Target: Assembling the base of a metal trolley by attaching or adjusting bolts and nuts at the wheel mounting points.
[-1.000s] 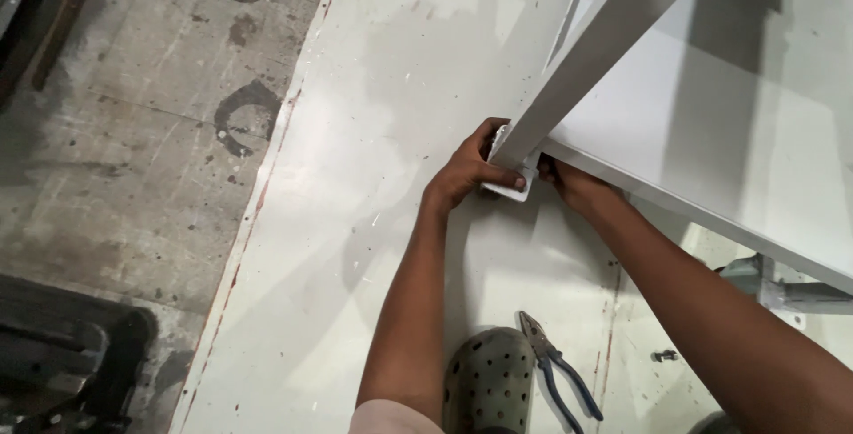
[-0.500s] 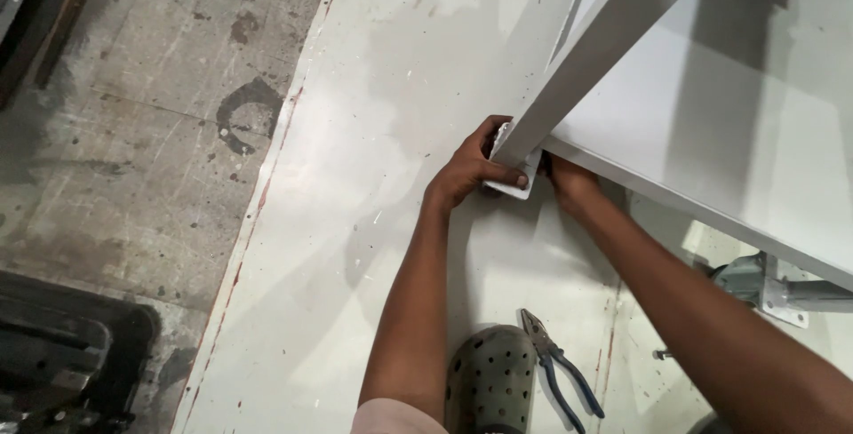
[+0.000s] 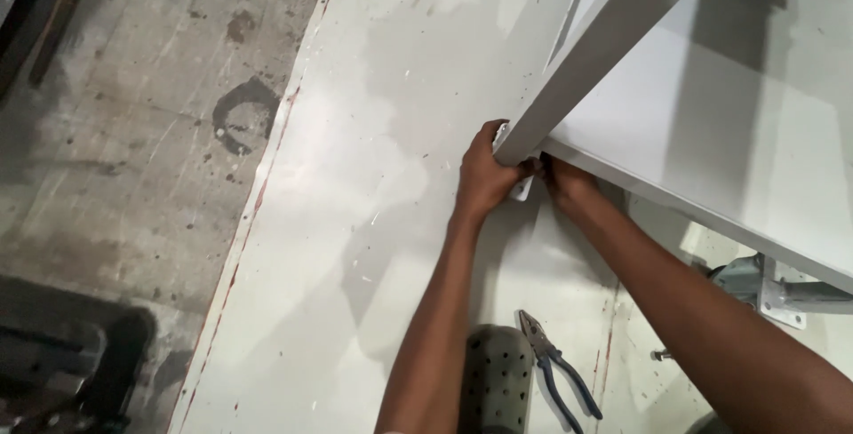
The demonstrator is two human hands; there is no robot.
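Note:
A grey metal frame post point(image 3: 613, 39) slants down from the top right and meets a flat white panel point(image 3: 729, 123) at a corner. My left hand point(image 3: 484, 176) wraps around a small white bracket point(image 3: 520, 187) at the foot of that post. My right hand point(image 3: 562, 178) reaches in under the panel's edge from the right, fingers against the same corner, partly hidden by the post. Both hands sit close together, almost touching.
Blue-handled pliers point(image 3: 558, 372) lie on the pale floor sheet point(image 3: 373, 221) beside a perforated grey-green shoe point(image 3: 496, 381). A metal caster bracket point(image 3: 773, 287) sits under the panel at right. Stained concrete point(image 3: 133, 132) lies left; dark equipment point(image 3: 62, 354) is bottom left.
Both hands stay at the post's corner with only slight finger shifts. The view has barely moved.

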